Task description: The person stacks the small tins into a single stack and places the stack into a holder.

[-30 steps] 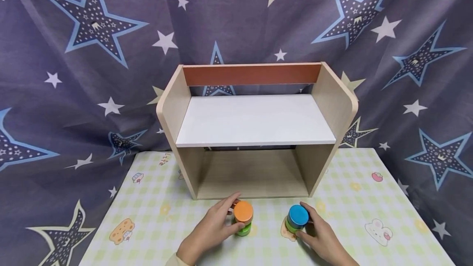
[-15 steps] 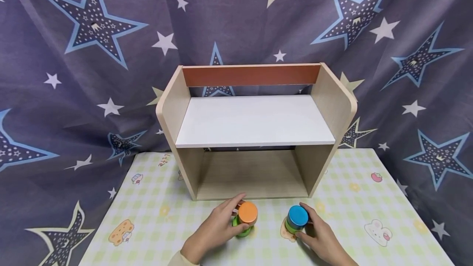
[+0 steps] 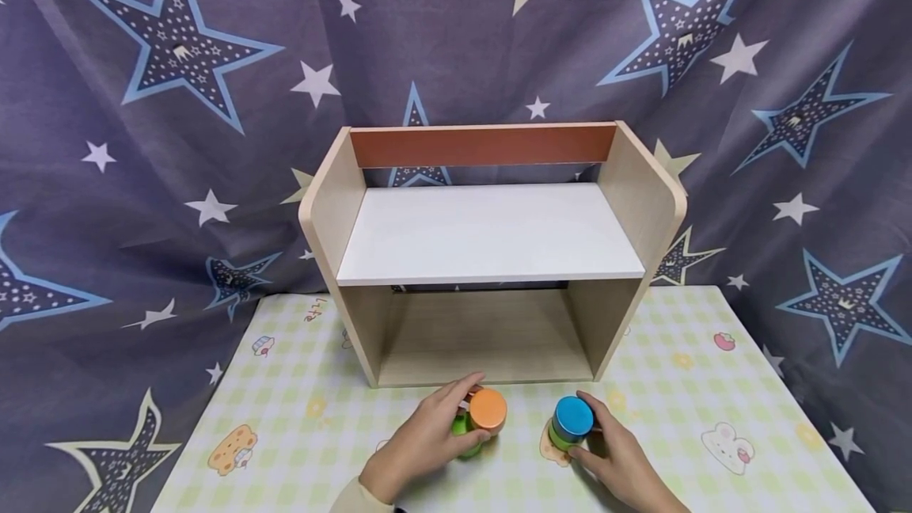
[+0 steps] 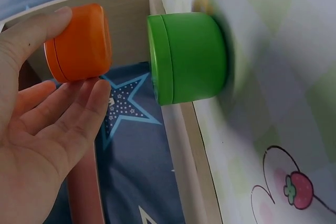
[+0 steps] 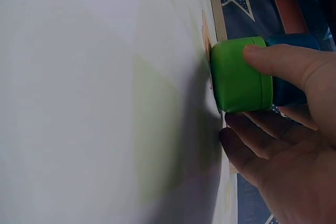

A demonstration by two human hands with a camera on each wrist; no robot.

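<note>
My left hand [image 3: 431, 432] pinches a small orange round jar [image 3: 488, 408] between thumb and fingertips. In the left wrist view that jar is apart from a green jar [image 4: 190, 59], which stands on the tablecloth below it. From the head view, the orange jar partly covers the green one, shifted to its right. My right hand [image 3: 617, 454] grips a two-jar stack: a blue jar [image 3: 573, 415] sits on top of another green jar [image 5: 236, 76]. Its thumb presses the green jar's side, with the fingers along the opposite side. The stack's base is at the tablecloth.
Behind the hands stands a wooden shelf unit with a white middle board [image 3: 492, 232] and a reddish-brown back rail [image 3: 484, 146]. Its bottom panel [image 3: 488, 339] ends just beyond the jars. A checked tablecloth [image 3: 285, 394] covers the table, and a starry curtain [image 3: 249, 6] hangs behind.
My left hand has moved right with the orange jar, from over the green jar to beside its top. The green jar stays put. My right hand and the blue-and-green stack have barely moved.
</note>
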